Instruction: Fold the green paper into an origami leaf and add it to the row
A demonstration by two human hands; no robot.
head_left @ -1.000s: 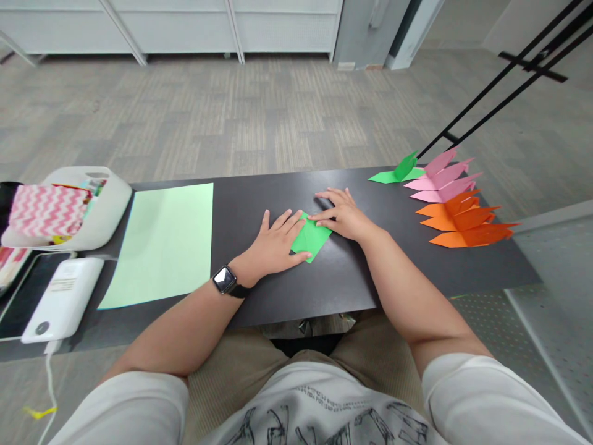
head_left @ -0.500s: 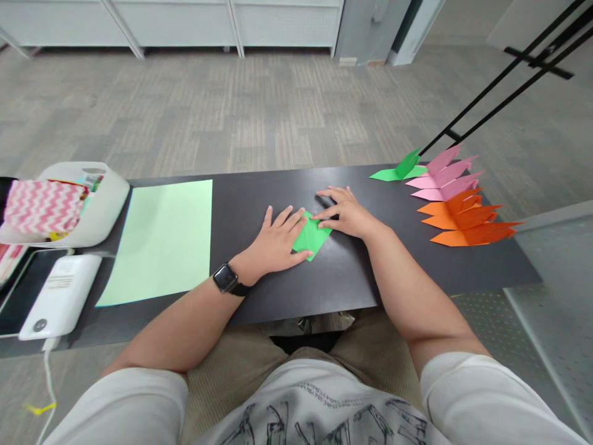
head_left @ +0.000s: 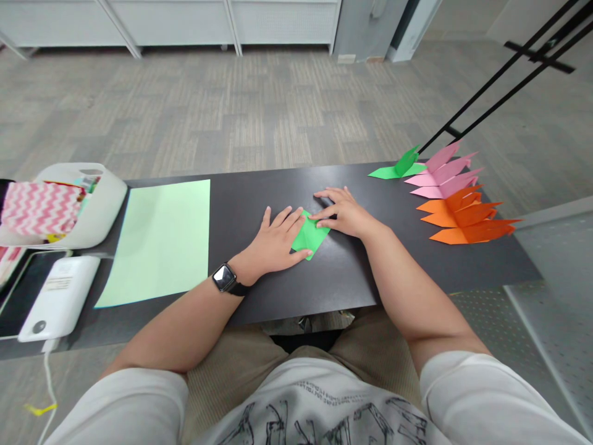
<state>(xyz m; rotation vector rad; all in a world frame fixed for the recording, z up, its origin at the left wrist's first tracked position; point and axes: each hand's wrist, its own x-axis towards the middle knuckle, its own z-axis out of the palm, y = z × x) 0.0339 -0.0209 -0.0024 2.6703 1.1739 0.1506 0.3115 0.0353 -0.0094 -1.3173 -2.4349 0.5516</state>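
Note:
A small folded piece of green origami paper [head_left: 311,237] lies flat on the dark table [head_left: 343,278] in front of me. My left hand [head_left: 277,241] rests over its left side with the fingers spread, the thumb at its lower corner. From the right, my right hand [head_left: 343,213] touches its upper right edge with the fingertips, the fingers apart. Part of the paper is hidden under my fingers. Folded paper cranes stand at the right end: a green one [head_left: 399,168], several pink ones [head_left: 442,175] and several orange ones [head_left: 467,224].
Large pale green sheets [head_left: 162,241] lie to the left. Beyond them are a white basket [head_left: 104,210] with packets, a white power bank [head_left: 60,296] with a cable, and a dark tablet [head_left: 28,290]. A black metal stand [head_left: 482,99] rises behind the cranes.
Both hands and the green paper stay almost the same. Only a slight shift of the camera view shows.

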